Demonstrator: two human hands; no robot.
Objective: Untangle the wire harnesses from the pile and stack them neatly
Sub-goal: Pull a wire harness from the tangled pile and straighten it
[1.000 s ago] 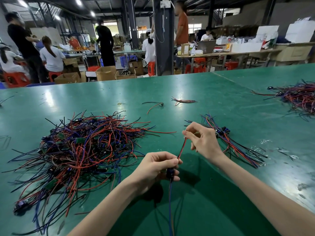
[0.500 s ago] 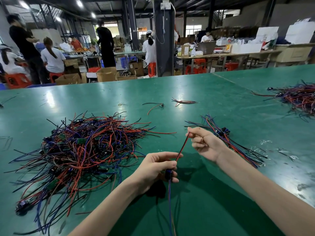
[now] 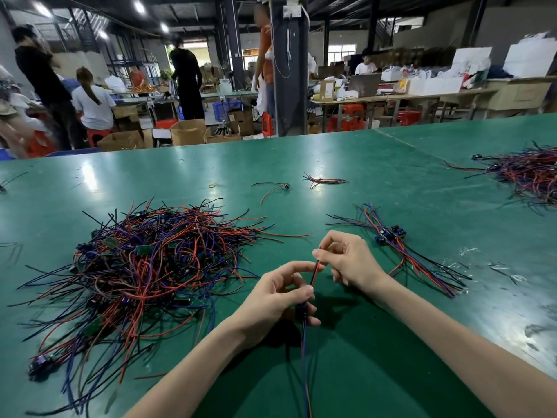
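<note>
A big tangled pile (image 3: 144, 267) of red, blue and black wire harnesses lies on the green table (image 3: 346, 164), left of my hands. One harness (image 3: 314, 274) runs between both hands. My left hand (image 3: 280, 297) grips its dark connector, and blue wires hang from it toward me. My right hand (image 3: 349, 260) pinches the red and black wires just above. To the right lies a small stack of straightened harnesses (image 3: 401, 251) with blue connectors.
Two loose wire bits (image 3: 274, 188) (image 3: 325, 180) lie further back on the table. Another heap of harnesses (image 3: 530, 173) sits at the far right. Clear plastic scraps (image 3: 470, 251) lie right of the stack. People work at benches beyond the table's far edge.
My right hand has slid down the red and black wires toward my left hand, so the stretch between the hands is shorter. The left hand holds the connector as before.
</note>
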